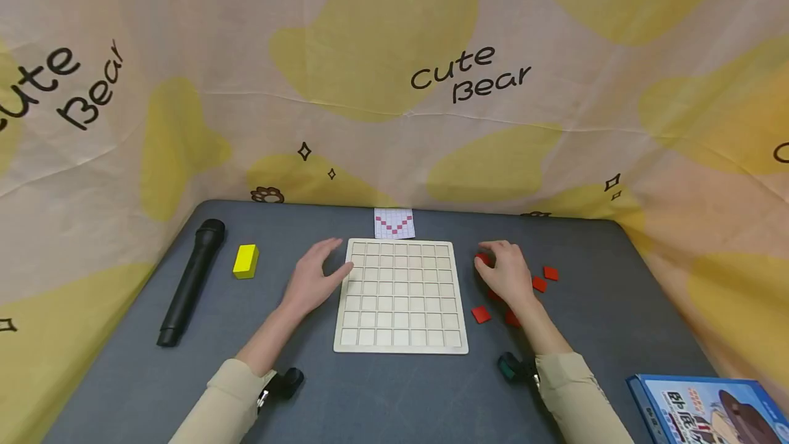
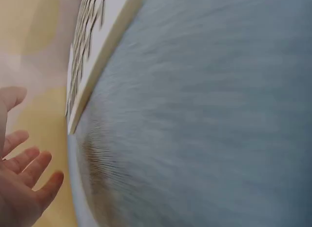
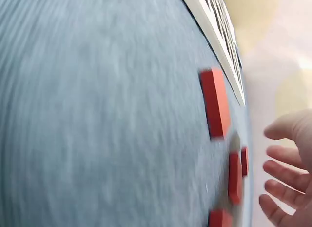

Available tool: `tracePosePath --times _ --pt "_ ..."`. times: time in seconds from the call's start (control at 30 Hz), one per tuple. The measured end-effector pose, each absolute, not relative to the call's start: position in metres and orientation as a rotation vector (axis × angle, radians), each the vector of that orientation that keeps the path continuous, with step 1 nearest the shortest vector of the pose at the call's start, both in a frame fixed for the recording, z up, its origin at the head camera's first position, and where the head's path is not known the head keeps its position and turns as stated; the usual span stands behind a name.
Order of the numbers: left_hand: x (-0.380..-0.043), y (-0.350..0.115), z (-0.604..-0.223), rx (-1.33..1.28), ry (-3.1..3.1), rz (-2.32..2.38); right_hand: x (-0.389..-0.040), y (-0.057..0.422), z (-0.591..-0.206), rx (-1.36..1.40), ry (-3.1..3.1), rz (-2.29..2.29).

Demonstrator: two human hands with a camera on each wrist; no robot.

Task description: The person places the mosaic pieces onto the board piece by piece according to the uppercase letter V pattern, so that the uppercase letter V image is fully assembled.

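A white square board with a grid of cells [image 1: 401,293] lies in the middle of the grey table. My left hand [image 1: 313,281] is at the board's upper left edge, thumb by the rim and fingers spread; in the left wrist view the same hand [image 2: 24,188] holds nothing. On the board's other side, my right hand [image 1: 507,274] hovers over several red square tiles [image 1: 481,314], partly hiding some. The right wrist view shows that hand [image 3: 292,173] with loosely bent fingers, apart from the nearest red tile [image 3: 215,102].
A small card with a pink zigzag pattern [image 1: 394,224] lies beyond the board. To the left are a yellow block [image 1: 246,262] and a black microphone [image 1: 192,283]. A blue box [image 1: 715,408] sits at the near right corner. A printed cloth [image 1: 370,40] hangs behind the table.
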State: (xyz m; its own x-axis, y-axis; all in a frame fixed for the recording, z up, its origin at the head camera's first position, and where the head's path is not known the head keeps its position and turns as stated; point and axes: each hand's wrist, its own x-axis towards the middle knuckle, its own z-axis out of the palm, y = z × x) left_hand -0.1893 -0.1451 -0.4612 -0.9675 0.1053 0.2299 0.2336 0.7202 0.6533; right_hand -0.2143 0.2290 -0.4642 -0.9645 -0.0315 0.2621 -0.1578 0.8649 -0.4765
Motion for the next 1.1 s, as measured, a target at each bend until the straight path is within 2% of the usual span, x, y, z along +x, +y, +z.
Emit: tracePosePath --times 0.27,0.53,1.1 --pt "-0.155 -0.161 -0.471 -0.587 -2.851 -1.096 -0.213 0.249 -0.466 0.136 -2.923 0.811" --pt "-0.142 -0.173 -0.469 -0.901 -2.996 -0.936 -0.214 0.252 -0.466 0.143 -2.928 0.807" --pt "-0.146 -0.179 -0.468 -1.033 -3.079 -0.784 -0.214 0.257 -0.473 0.195 -2.907 0.811"
